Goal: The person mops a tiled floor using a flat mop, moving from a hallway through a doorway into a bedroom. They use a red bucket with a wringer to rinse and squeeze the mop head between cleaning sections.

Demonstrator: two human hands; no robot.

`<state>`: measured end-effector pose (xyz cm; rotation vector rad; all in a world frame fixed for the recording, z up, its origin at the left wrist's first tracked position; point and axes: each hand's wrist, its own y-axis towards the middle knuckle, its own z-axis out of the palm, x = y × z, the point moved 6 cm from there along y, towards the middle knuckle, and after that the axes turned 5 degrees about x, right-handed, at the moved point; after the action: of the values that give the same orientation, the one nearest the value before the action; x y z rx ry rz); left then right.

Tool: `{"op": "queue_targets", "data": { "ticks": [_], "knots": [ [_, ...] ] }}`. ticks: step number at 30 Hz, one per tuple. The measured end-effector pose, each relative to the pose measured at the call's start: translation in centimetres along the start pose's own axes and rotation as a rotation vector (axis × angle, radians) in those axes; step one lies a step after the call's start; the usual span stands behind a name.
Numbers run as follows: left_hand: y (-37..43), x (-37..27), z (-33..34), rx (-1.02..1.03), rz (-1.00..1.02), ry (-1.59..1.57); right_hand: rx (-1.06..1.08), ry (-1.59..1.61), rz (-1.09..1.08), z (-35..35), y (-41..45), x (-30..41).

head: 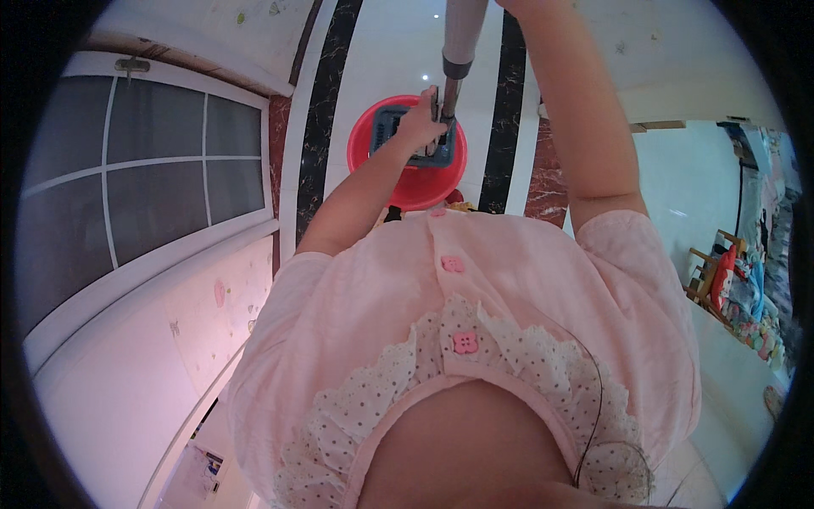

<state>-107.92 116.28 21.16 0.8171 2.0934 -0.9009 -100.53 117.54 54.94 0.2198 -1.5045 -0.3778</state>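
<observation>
A pole with a grey grip sleeve (466, 32) and a metal shaft (451, 95) comes down from the top edge, probably a mop handle. My left hand (420, 127) grips a dark, flat piece (435, 108) beside the shaft's lower end. Below that hand, a blue-grey plastic basket (383, 124) sits in a round red plastic basin (413, 197) on the floor. My right arm reaches up beside the pole. Only a sliver of my right hand (512, 4) shows at the top edge, near the grey sleeve; its fingers are cut off.
White floor tiles (381, 57) run between two black marbled strips (324, 114). A white-framed paned door or window (191, 153) stands at left. A wall (636, 70) rises at right, and past it a wooden chair (706, 267) sits near piled fabric (757, 312).
</observation>
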Motion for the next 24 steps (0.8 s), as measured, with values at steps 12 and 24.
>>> {"op": "queue_targets", "data": {
  "ticks": [12,24],
  "knots": [
    [-0.2,3.8,-2.0,-0.024,0.148,-0.052,0.118,-0.331,-0.179,8.7,0.2,3.0],
    [-0.8,2.0,0.7,0.030,-0.043,-0.005,-0.148,-0.341,0.115,2.2,-0.3,-1.5]
  ]
}}
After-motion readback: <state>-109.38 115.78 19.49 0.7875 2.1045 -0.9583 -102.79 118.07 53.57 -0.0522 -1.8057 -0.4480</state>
